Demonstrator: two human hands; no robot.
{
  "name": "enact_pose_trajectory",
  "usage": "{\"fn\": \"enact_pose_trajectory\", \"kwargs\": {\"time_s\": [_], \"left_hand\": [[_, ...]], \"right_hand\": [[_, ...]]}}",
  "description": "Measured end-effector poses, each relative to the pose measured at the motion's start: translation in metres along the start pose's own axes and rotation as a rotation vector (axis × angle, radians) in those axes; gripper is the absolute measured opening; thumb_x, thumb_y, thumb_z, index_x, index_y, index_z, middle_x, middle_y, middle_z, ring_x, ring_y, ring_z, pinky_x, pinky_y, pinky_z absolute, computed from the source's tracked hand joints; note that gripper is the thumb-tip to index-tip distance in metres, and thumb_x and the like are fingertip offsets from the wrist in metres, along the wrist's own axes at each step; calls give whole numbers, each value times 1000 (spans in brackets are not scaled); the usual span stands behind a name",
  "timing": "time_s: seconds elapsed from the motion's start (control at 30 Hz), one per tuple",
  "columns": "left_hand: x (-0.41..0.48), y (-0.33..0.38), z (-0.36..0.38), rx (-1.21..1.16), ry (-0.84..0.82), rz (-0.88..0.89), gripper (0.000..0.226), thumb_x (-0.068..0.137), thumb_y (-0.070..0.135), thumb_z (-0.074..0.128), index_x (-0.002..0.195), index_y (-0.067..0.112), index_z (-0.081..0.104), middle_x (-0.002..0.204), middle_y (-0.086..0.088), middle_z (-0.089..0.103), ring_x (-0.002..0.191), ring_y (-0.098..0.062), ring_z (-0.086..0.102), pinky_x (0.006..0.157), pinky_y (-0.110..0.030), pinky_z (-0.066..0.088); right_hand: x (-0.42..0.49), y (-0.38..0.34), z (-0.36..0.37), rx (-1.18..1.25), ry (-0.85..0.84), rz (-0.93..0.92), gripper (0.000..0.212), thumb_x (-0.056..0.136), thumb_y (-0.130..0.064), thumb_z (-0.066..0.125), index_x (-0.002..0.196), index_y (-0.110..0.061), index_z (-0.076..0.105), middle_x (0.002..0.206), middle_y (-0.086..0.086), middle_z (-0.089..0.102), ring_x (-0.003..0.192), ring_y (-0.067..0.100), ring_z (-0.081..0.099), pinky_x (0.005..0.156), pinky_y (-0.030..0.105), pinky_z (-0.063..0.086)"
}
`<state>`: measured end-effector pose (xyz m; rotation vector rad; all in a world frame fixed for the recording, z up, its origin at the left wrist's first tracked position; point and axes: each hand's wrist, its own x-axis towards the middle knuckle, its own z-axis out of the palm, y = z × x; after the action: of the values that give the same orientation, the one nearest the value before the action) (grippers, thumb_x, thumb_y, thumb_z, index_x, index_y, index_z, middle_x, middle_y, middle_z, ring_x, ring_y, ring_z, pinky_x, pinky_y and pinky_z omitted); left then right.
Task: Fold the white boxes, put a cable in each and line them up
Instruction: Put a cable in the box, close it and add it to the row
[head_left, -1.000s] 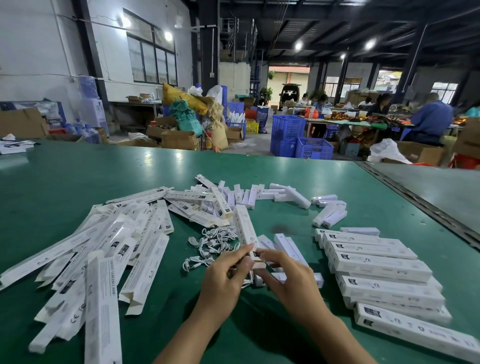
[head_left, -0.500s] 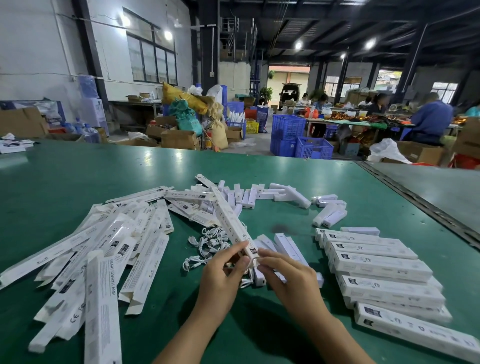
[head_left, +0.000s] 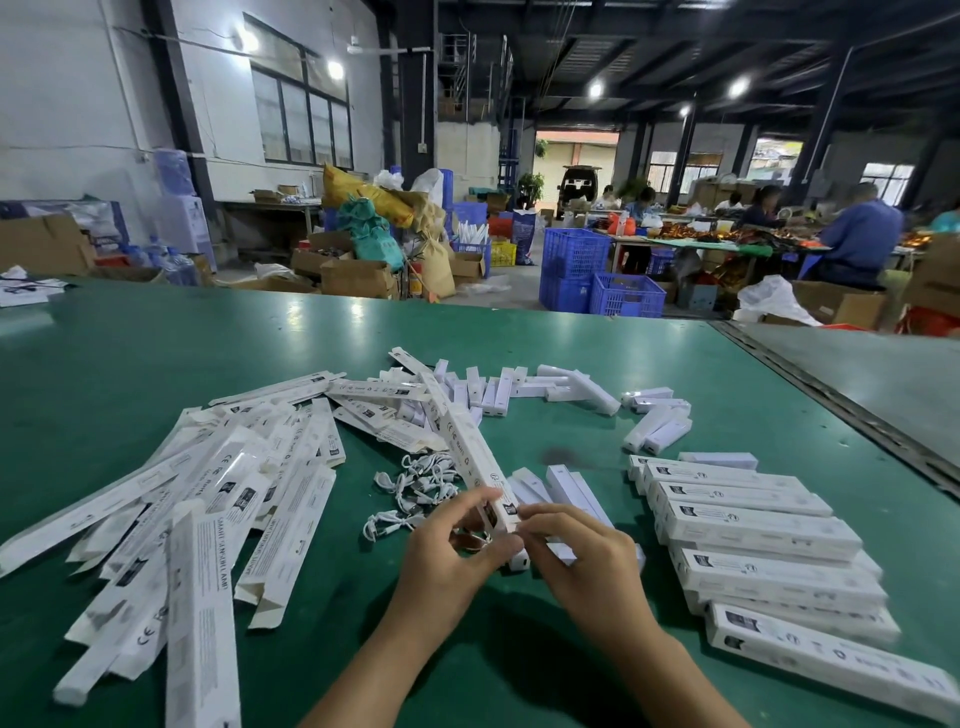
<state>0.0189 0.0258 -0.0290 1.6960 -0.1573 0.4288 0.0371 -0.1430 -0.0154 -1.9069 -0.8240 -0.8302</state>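
Both hands meet over the near end of one long white box (head_left: 470, 457), which slants away across the green table (head_left: 156, 353) toward the far scatter. The left hand (head_left: 447, 551) pinches the box end between thumb and forefinger; the right hand (head_left: 576, 556) has its fingertips pressed together on the end flap from the other side. Whether a cable is already inside, I cannot tell: the opening is hidden by the fingers.

The loose cables (head_left: 410, 488) lie in a small white tangle just beyond the left hand. To the left sprawls the heap of flat boxes (head_left: 208, 509), not yet folded; to the right sits the row of finished boxes (head_left: 753, 545), lying side by side and overlapping a little.

The step looks like closing the end of this box. To do it well, I would hold the box walls square with the left pinch so the mouth does not collapse, fold the small side tabs in first, then tuck the end flap straight down into the slot without creasing it. The far end rests among other boxes, so lifting it slightly should keep it from dragging them.
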Motion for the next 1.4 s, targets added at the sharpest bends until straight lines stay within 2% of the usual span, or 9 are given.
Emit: {"fn": "enact_pose_trajectory", "kwargs": {"time_s": [0.33, 0.47, 0.63, 0.8, 0.97, 1.07, 1.17, 1.3, 1.4], "left_hand": [[-1, 9, -1, 35, -18, 15, 38, 73, 65, 70, 108, 49, 69, 99, 14, 72, 92, -7, 68, 83, -27, 54], [1, 25, -5, -332, 14, -69, 23, 90, 46, 60, 104, 34, 75, 109, 5, 73, 97, -13, 64, 83, -30, 52], [7, 35, -26, -888, -19, -326, 42, 89, 46, 47, 88, 15, 76, 112, -13, 71, 94, -24, 65, 84, -39, 47], [7, 32, -30, -932, 5, -368, 50, 81, 58, 55, 87, 15, 79, 95, -11, 72, 87, -24, 64, 71, -34, 58], [5, 33, -28, -910, -148, -288, 73, 36, 57, 95, 96, 22, 76, 83, -3, 67, 77, -17, 60, 74, -34, 51], [-3, 34, -15, -727, -166, -293, 52, 66, 26, 89, 114, 17, 72, 93, -4, 73, 82, -14, 67, 73, -29, 53], [-5, 34, -7, -707, -115, -292, 26, 78, 7, 67, 101, 14, 78, 100, -10, 76, 85, -15, 72, 66, -22, 55], [0, 29, -11, -712, 29, -309, 19, 68, 12, 74, 86, 15, 79, 89, -5, 75, 76, -11, 69, 63, -23, 56], [3, 23, -16, -702, 152, -350, 42, 56, 31, 85, 93, 15, 72, 88, -3, 75, 79, -13, 67, 67, -28, 51]], "right_hand": [[-2, -6, 3, 27, 7, 85, 29, 78, -6, 79, 102, -16, 66, 92, -14, 69, 81, 0, 66, 71, 18, 54], [-5, -8, 3, 61, -61, 84, 57, 84, -8, 68, 132, -31, 47, 141, -12, 45, 97, -2, 63, 84, 10, 49], [-4, 0, 1, -91, 21, 210, 79, 83, -5, 73, 143, -34, 31, 154, -6, 28, 111, 14, 59, 88, 13, 48], [0, 2, -1, -88, 76, 234, 38, 81, -4, 76, 115, -16, 67, 117, -11, 59, 79, 2, 65, 74, 9, 49], [-1, -7, 0, -119, 14, 219, 27, 79, -29, 73, 105, -26, 72, 79, -29, 57, 65, -7, 55, 61, 10, 46], [-2, -9, 1, -107, -94, 213, 30, 80, -36, 69, 108, -26, 71, 77, -24, 59, 61, -2, 54, 58, 21, 49], [-3, -9, 0, -109, -152, 254, 33, 81, -38, 70, 112, -26, 71, 67, -25, 56, 56, -1, 52, 55, 10, 38], [-3, -12, -2, -31, -143, 298, 35, 86, -39, 61, 119, -29, 67, 88, -25, 63, 48, 6, 53, 52, 15, 40], [-1, -8, -2, -197, 13, 341, 20, 89, -18, 66, 107, -24, 71, 101, -14, 67, 64, 5, 60, 59, 30, 50]]}}
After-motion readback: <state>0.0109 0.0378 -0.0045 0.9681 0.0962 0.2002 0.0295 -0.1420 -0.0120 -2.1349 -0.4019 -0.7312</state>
